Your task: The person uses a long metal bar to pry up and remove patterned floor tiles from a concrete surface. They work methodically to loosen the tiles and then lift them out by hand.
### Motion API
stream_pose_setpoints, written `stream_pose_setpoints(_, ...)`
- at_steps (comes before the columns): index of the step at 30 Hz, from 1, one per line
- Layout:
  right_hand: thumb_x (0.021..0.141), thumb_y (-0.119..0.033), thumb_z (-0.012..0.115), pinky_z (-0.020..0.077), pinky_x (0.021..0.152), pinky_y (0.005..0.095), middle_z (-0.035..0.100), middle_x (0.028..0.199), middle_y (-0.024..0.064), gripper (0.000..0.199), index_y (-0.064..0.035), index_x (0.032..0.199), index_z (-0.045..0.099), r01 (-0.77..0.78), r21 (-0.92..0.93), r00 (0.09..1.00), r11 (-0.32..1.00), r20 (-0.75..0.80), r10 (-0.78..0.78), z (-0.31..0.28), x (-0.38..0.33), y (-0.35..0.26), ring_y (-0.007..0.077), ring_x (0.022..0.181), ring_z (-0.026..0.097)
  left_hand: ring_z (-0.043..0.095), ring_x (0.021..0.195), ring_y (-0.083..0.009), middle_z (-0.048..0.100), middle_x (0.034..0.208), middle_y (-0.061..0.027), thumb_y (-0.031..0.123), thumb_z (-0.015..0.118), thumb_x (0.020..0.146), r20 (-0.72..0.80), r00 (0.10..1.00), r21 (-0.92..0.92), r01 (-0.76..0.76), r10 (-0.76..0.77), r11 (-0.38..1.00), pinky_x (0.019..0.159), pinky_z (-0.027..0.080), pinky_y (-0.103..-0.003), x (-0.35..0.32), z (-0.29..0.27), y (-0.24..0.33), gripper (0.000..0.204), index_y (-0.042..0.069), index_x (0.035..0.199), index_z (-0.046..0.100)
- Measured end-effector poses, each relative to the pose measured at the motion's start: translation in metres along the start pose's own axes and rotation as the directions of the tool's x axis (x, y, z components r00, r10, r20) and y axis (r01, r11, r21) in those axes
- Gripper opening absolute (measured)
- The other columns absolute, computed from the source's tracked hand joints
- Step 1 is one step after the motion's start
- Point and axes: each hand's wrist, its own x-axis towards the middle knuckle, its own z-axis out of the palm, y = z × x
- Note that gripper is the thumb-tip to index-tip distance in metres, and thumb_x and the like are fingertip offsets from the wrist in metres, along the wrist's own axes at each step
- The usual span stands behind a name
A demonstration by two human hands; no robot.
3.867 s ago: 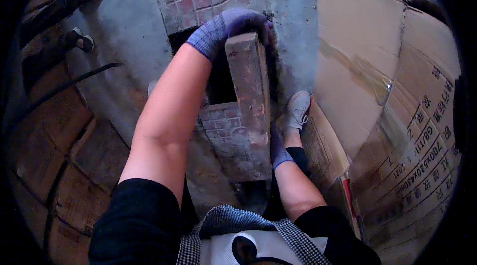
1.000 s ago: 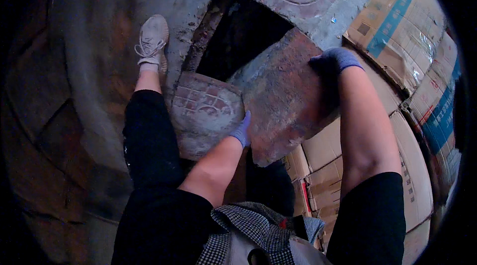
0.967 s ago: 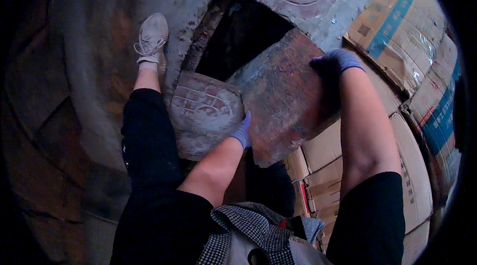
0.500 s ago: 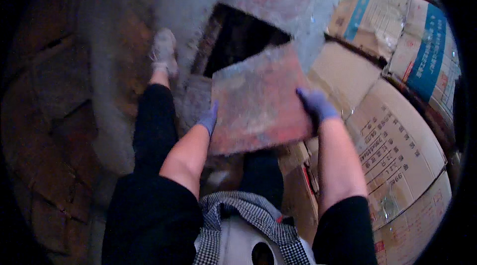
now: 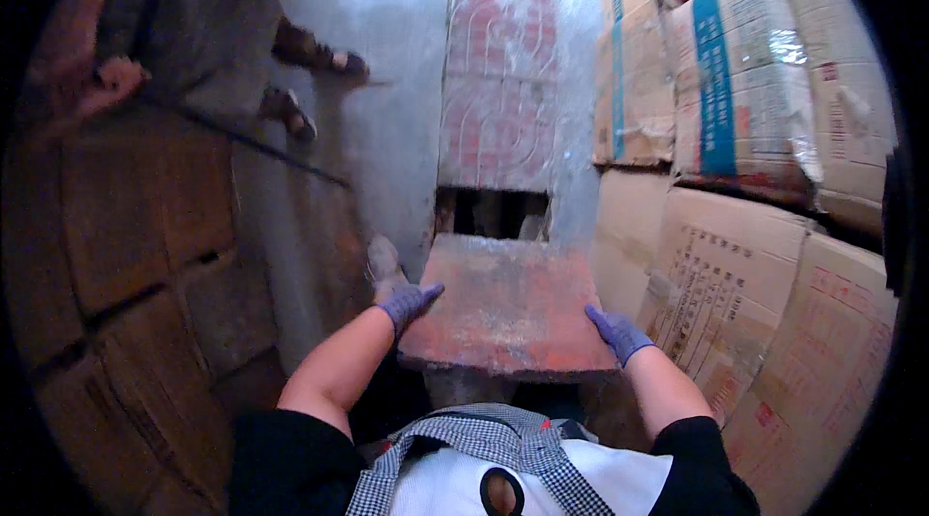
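Note:
A thick square paving slab (image 5: 508, 303), worn red and grey, is held in front of me between both hands. My left hand (image 5: 406, 307), in a purple glove, grips its left edge with the thumb on top. My right hand (image 5: 620, 333), gloved alike, grips the right edge, thumb also on the upper face. Fingers under the slab are hidden. Just beyond its far edge is a dark rectangular hole (image 5: 498, 213) in the floor, partly covered from view by the slab.
Cardboard boxes (image 5: 721, 269) are stacked along the right, and more boxes (image 5: 145, 216) stand in shadow on the left. Beyond the hole runs a strip of red-patterned slabs (image 5: 498, 61). At the upper left another person (image 5: 203, 32) holds a long thin rod (image 5: 252, 142).
The slab was tilted and turned over the hole; now it is squarer and closer to me, still in both hands. My view has swung, bringing the other person into sight.

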Motion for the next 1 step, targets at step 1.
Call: stream_pose_setpoints(1, 0.084, -0.064, 0.041, 0.0425, 0.09, 0.0423, 0.06, 0.112, 0.0276, 0.073, -0.0002, 0.114, 0.06, -0.011, 0.039, 0.999, 0.999, 0.054, 0.009, 0.0014, -0.0028, -0.0118, 0.0378, 0.108, 0.057, 0.06, 0.101, -0.0336, 0.063, 0.109, -0.0191, 0.052, 0.048, 0.088, 0.017, 0.999, -0.075, 0.029, -0.028, 0.997, 0.086, 0.045, -0.041, -0.0005, -0.0101, -0.0235, 0.054, 0.007, 0.115, 0.062)
